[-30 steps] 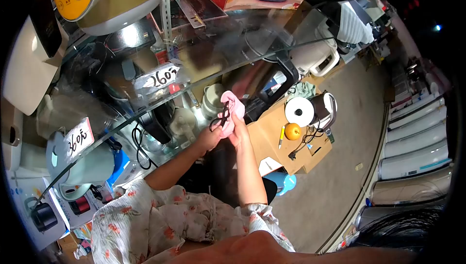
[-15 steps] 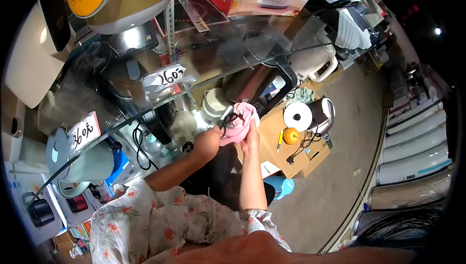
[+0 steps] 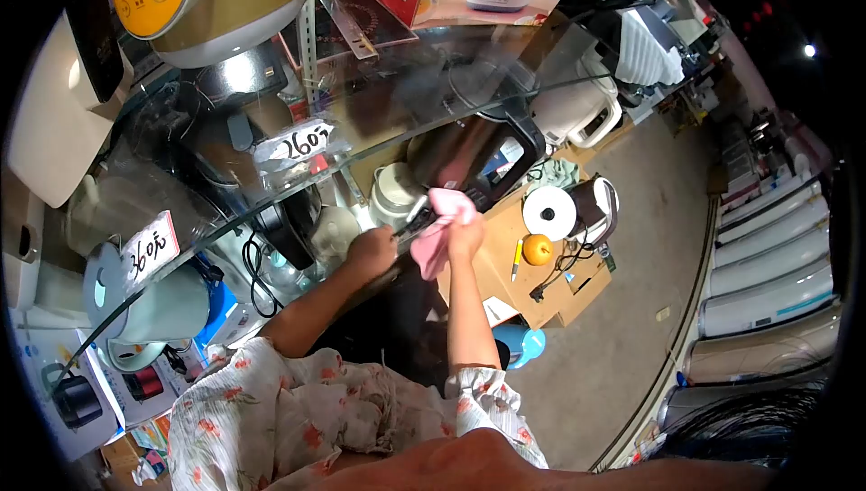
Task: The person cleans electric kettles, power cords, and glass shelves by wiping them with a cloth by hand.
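Observation:
My right hand (image 3: 465, 238) is closed around a bunched pink cloth (image 3: 431, 252), which hangs down and also sticks up above the fingers. To its left, my left hand (image 3: 372, 254) is closed on a thin black cord (image 3: 413, 217) that runs up toward the cloth; its far end is hard to make out. Just beyond the hands stand a small cream-coloured appliance (image 3: 394, 191) and a large dark kettle (image 3: 456, 157) with a black handle, both on the lower shelf.
A glass shelf edge (image 3: 347, 159) with price tags (image 3: 302, 142) crosses in front. On a cardboard box (image 3: 483, 265) at right lie a white lid (image 3: 549, 212), an orange fruit (image 3: 538, 249) and a yellow marker (image 3: 517, 256). A blue container (image 3: 523, 345) stands below.
My right hand has turned and now grips the cloth from above, so the cloth hangs loose instead of wrapping the cord. My left hand has shifted slightly left and the hands are farther apart.

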A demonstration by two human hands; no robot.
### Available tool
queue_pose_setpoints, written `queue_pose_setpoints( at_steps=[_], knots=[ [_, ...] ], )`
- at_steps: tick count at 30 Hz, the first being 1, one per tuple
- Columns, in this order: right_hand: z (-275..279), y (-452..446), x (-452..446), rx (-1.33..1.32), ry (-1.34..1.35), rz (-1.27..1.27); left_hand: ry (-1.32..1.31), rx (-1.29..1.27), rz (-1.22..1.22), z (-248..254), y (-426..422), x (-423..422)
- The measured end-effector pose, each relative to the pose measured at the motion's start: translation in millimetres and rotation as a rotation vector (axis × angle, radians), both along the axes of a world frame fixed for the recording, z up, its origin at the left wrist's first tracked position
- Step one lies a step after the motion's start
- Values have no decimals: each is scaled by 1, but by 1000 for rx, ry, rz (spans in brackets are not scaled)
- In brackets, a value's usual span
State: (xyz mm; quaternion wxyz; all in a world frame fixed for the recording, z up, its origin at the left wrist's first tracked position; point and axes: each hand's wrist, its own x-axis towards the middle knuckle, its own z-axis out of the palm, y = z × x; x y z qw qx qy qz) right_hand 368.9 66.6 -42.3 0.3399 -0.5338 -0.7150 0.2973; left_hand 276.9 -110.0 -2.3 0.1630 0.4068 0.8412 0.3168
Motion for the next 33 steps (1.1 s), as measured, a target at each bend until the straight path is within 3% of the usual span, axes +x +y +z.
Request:
queue_pose_setpoints(
  at_steps=[1, 3, 6, 8, 9, 11, 14, 15, 17, 20, 22, 24, 25, 27, 28, 29, 30, 31, 33],
  knots=[
    [17, -3, 4, -112, 191, -109, -145, 232, -50, -13, -3, -17],
    [55, -16, 7, -128, 349, -53, -1155, 238, 139, 2, -6, -39],
    [67, -22, 5, -23, 381, 149, -1375, 411, 165, 15, -3, -35],
    [62, -12, -6, -13, 59, 233, -1457, 492, 167, 24, 3, -30],
    [28, 4, -9, -113, -194, 251, -1469, 508, 167, 31, 5, -28],
    [25, -6, -10, 216, -280, 374, -1484, 556, 158, 43, 10, -30],
    [3, -48, -18, 42, -381, 523, -1500, 517, 255, 52, 14, -37],
    [28, -74, -16, -35, -551, 689, -1517, 500, 291, 53, 16, -38],
    [14, -103, -11, 37, -245, 981, -1474, 491, 289, 58, 16, -36],
    [46, -82, -15, -264, -324, 631, -1392, 469, 155, 46, 5, -38],
    [1, -30, -11, 479, -320, 490, -1270, 423, 208, 48, -3, -37],
    [41, -20, 1, 193, -371, 454, -1086, 374, 189, 46, -9, -40],
    [56, -22, 8, 272, -424, 467, -994, 315, 144, 30, -7, -47],
    [64, -14, 19, -205, -24, 408, -535, 149, 149, 4, -11, -53],
    [43, -4, 29, -421, 248, 348, -202, 172, 142, -39, -11, -59],
    [35, 4, 40, -604, 453, 270, -7, 117, 301, -27, -10, -50],
    [32, 10, 52, -701, 525, 193, 13, 130, 346, -16, -12, -45],
    [40, 12, 60, -720, 433, 77, 33, 143, 390, -11, -12, -43],
    [27, 20, 73, -835, 611, 83, 112, 230, 375, -20, -14, -50]
  ],
)
